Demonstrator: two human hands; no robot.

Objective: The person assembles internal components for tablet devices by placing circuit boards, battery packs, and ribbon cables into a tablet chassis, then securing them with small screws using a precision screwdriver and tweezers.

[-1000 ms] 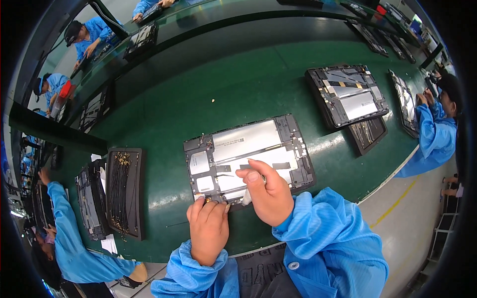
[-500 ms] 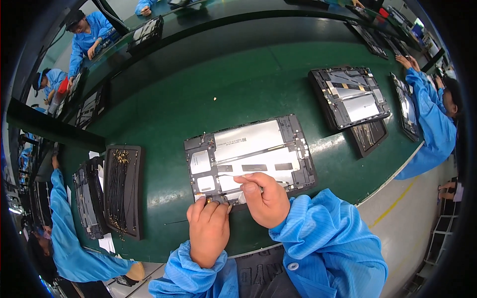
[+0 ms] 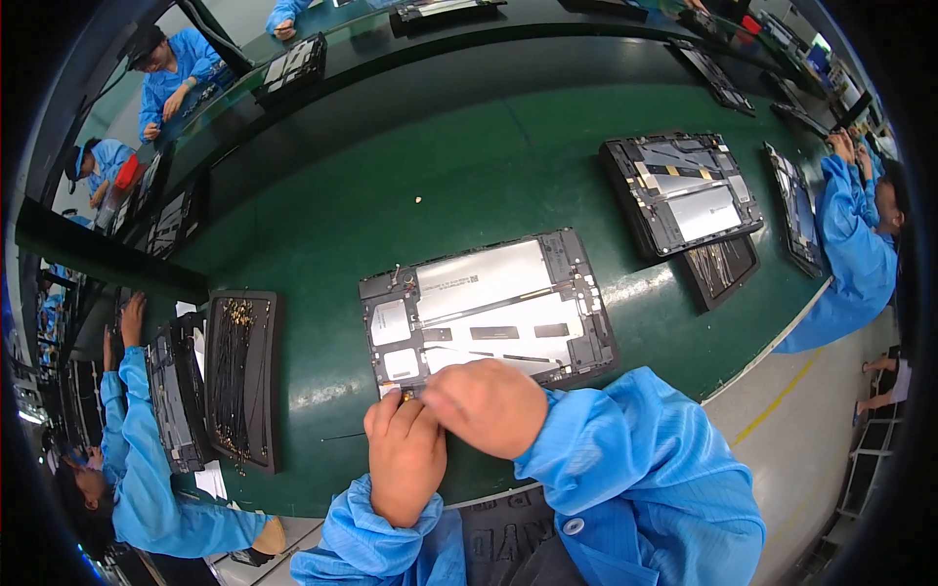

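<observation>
Flanking the open tablet (image 3: pixel 489 311) — cable tray (image 3: pixel 241 376), second tablet (image 3: pixel 679 190).

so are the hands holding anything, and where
Both the left hand and right hand rest their fingertips on the near edge of the opened tablet; whether they pinch a small part cannot be told.
</observation>
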